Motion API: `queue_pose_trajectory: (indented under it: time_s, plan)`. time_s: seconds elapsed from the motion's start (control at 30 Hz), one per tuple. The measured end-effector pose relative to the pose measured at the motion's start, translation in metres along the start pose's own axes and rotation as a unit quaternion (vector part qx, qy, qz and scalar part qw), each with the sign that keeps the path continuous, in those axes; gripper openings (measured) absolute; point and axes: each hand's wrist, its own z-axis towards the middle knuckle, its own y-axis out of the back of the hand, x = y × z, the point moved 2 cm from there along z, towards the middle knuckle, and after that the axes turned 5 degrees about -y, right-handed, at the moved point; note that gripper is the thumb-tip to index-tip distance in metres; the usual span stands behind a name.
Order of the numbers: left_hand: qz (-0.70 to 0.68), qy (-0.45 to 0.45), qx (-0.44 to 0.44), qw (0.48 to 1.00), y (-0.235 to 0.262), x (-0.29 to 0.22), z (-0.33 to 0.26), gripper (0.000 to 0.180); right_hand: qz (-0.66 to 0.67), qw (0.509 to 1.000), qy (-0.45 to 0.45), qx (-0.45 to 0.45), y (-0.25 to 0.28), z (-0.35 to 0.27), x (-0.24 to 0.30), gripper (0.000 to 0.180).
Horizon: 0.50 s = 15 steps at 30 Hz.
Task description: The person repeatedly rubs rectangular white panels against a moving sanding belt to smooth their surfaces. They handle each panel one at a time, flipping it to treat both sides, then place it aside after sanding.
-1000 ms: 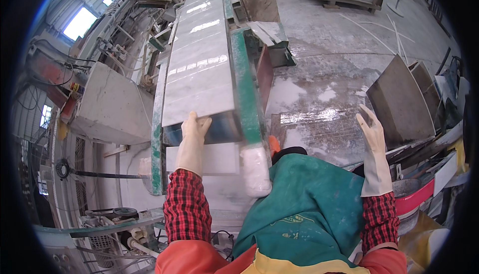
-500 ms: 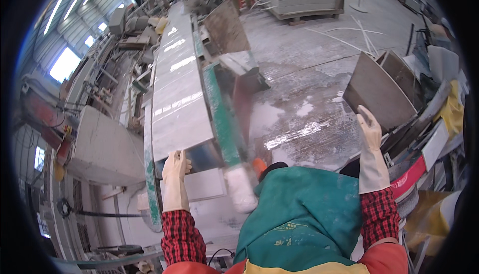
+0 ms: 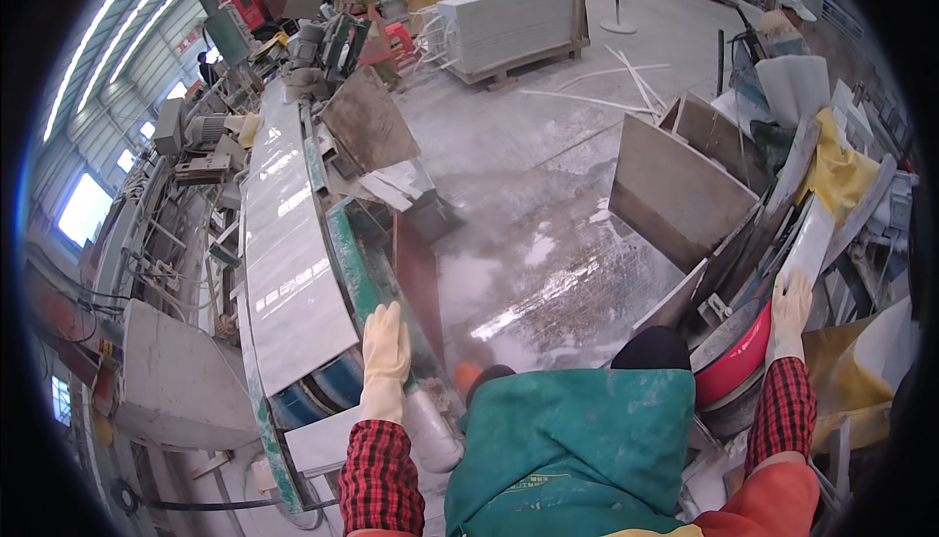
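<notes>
My left hand, in a cream rubber glove, lies along the green edge rail of a roller conveyor. Its fingers are stretched out and hold nothing. Beside it, glossy pale stone slabs lie in a row on the conveyor, the nearest ending just above a blue roller. Below that roller is a white flat piece. On the right, my other gloved hand, the right hand, reaches to the lower end of a narrow white strip. Its fingers look extended; whether they touch the strip is unclear.
Brown boards lean at the right, above a red curved band and yellow cloth. A pallet of white slabs stands behind. Wet floor lies between. One person stands at the back, another at the far right.
My view has turned to the right. My left hand has gone from the nearest slab's end to the green rail, its fingers straightening. My right hand has moved outward to the white strip.
</notes>
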Motion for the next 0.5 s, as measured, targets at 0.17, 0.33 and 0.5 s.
queue_pose_trajectory:
  time_s: [0.17,0.33,0.5]
  plan:
    - [-0.061,0.116,-0.002,0.991,-0.007,0.014,-0.022,0.042,0.037,0.997,-0.043,0.054,0.008,0.005,0.022,0.043]
    - [-0.069,0.126,0.027,0.989,-0.009,0.004,-0.008,0.041,-0.059,0.993,-0.093,0.049,-0.009,0.022,-0.001,0.04]
    - [-0.072,0.136,0.063,0.986,-0.006,0.014,-0.011,0.04,0.001,0.999,-0.05,-0.006,-0.024,0.02,0.003,0.042]
